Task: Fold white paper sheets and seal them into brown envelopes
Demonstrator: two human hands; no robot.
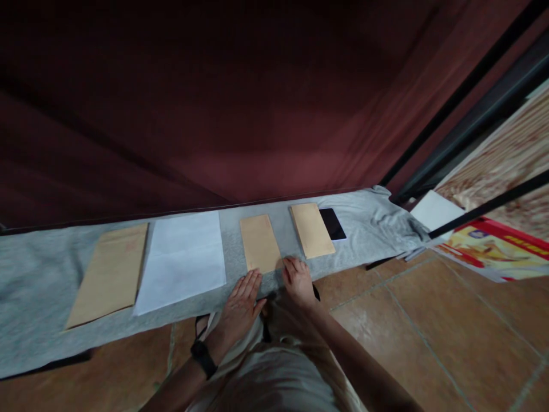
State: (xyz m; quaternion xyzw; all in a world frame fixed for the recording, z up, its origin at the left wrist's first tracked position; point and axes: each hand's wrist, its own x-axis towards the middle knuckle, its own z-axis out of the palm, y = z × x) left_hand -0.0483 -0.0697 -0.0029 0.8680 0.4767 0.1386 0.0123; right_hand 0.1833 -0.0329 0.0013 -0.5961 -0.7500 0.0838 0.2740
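Note:
My left hand [241, 301] lies flat with fingers together on the front edge of a grey cloth [38, 286], just below a small brown envelope [259, 242]. My right hand [297, 280] rests palm down at that envelope's lower right corner, fingertips touching the cloth. Neither hand holds anything. A second small brown envelope [311, 229] lies to the right, with a black phone [332, 223] beside it. A white sheet of paper [182, 258] and a large brown envelope [110, 273] lie to the left.
A dark red curtain [214, 103] hangs behind the cloth-covered surface. Brown floor tiles [429, 320] spread to the right. A white sheet [435, 210] and a red and yellow printed board [493, 246] lie at the far right, behind black bars.

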